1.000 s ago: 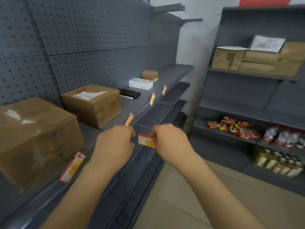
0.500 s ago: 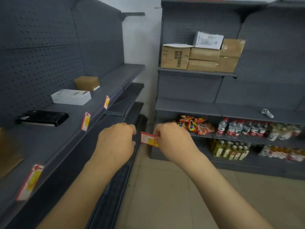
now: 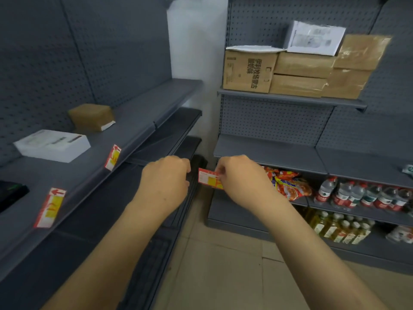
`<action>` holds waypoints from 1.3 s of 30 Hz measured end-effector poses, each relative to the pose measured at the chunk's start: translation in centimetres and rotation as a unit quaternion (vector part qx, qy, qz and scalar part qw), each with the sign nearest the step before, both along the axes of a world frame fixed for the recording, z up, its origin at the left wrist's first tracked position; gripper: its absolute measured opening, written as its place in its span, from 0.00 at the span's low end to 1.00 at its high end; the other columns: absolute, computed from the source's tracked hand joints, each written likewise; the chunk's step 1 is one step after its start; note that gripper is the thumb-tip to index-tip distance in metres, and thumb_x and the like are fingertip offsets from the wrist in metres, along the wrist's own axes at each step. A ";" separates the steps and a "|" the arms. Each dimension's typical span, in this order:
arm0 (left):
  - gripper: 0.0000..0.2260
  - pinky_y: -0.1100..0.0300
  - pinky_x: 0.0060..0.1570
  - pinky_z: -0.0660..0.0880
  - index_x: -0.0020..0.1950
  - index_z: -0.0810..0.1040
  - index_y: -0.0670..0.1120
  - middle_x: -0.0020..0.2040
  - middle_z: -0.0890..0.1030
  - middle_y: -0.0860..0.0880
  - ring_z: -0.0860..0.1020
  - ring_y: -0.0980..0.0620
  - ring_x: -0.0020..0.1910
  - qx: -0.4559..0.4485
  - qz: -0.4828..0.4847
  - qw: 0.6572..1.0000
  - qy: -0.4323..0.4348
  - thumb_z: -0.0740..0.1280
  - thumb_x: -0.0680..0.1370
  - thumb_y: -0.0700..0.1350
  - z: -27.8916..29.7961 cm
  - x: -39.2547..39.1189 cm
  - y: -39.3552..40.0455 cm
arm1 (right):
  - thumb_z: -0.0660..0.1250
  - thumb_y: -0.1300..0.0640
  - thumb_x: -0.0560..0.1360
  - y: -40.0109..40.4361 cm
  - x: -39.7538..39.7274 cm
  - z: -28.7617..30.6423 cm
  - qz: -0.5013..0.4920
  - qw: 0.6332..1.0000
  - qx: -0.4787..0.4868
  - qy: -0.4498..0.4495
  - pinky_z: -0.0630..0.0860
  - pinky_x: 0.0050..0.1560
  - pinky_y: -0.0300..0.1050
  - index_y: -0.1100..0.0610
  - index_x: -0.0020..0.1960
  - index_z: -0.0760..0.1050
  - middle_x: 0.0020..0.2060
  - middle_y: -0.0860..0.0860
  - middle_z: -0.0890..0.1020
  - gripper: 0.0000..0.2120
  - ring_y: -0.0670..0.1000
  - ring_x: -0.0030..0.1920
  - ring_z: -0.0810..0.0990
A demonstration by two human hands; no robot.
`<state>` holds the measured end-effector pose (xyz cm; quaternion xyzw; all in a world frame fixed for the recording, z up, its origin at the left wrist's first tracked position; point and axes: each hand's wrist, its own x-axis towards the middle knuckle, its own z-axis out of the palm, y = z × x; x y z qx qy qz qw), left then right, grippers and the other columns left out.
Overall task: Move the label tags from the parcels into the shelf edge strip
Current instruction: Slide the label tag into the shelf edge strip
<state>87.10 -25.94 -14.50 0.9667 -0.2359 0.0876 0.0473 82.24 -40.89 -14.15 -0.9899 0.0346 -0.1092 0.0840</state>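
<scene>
Right hand (image 3: 240, 177) pinching a red-and-yellow label tag (image 3: 209, 181) by its right end, thumb and fingers curled round that edge, the rest of the tag jutting out leftward into the open gap between the two hands, held level in mid-air. Left hand (image 3: 165, 182) just left of the tag, fingers curled in toward the palm, knuckles up; not touching the tag as far as can be seen, and whether anything sits inside the curl cannot be told. Both hands out in the aisle, in front of the dark lower shelves, apart from the shelf edge strip (image 3: 89, 182) running along the grey shelf on the left. Two more red-and-yellow tags already seated in that strip: near tag (image 3: 49, 208) low on the left, far tag (image 3: 113, 157) further along, both tilted with the strip. On the shelf above them, a white flat box (image 3: 52, 145), a small brown parcel (image 3: 91, 117) behind it, and a black object (image 3: 11, 195) at the left margin. Across the aisle, stacked cardboard boxes (image 3: 297, 72) on an upper shelf, snack packets (image 3: 288, 183) and water bottles (image 3: 357, 194) lower down
</scene>
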 end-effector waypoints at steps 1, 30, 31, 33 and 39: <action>0.14 0.57 0.48 0.74 0.62 0.75 0.51 0.56 0.78 0.50 0.77 0.50 0.53 0.004 0.011 1.000 -0.002 0.67 0.76 0.47 0.0 1.2 -0.6 | 0.65 0.60 0.75 -0.8 1.4 0.2 0.005 1.000 -0.001 -0.001 0.78 0.46 0.49 0.56 0.53 0.78 0.49 0.56 0.82 0.08 0.58 0.48 0.80; 0.13 0.55 0.53 0.73 0.61 0.75 0.49 0.60 0.78 0.48 0.76 0.45 0.59 0.019 0.348 0.935 0.069 0.64 0.77 0.49 -4.3 33.5 -5.5 | 0.63 0.63 0.76 -8.5 44.9 -4.3 0.343 0.937 -0.059 0.035 0.61 0.43 0.43 0.56 0.53 0.74 0.50 0.54 0.80 0.07 0.56 0.50 0.77; 0.13 0.55 0.54 0.73 0.61 0.75 0.49 0.61 0.77 0.48 0.76 0.45 0.59 0.011 0.366 0.927 0.075 0.64 0.77 0.49 -4.5 33.7 -5.5 | 0.63 0.62 0.75 -8.3 45.9 -4.5 0.362 0.929 -0.060 0.035 0.62 0.43 0.43 0.56 0.53 0.74 0.50 0.54 0.80 0.07 0.55 0.50 0.77; 0.13 0.55 0.54 0.73 0.60 0.76 0.48 0.61 0.78 0.47 0.76 0.45 0.59 -0.003 0.395 0.916 0.072 0.65 0.77 0.49 -5.0 33.9 -5.6 | 0.63 0.62 0.76 -7.8 47.4 -4.8 0.395 0.916 -0.052 0.039 0.62 0.43 0.44 0.56 0.53 0.75 0.50 0.54 0.80 0.07 0.55 0.50 0.77; 0.12 0.56 0.54 0.73 0.60 0.77 0.48 0.59 0.80 0.47 0.78 0.45 0.57 0.001 0.456 0.889 0.050 0.64 0.77 0.49 -6.5 33.8 -5.3 | 0.63 0.60 0.77 -4.7 50.2 -5.8 0.475 0.877 -0.037 0.062 0.64 0.43 0.45 0.57 0.54 0.76 0.50 0.55 0.81 0.07 0.56 0.50 0.78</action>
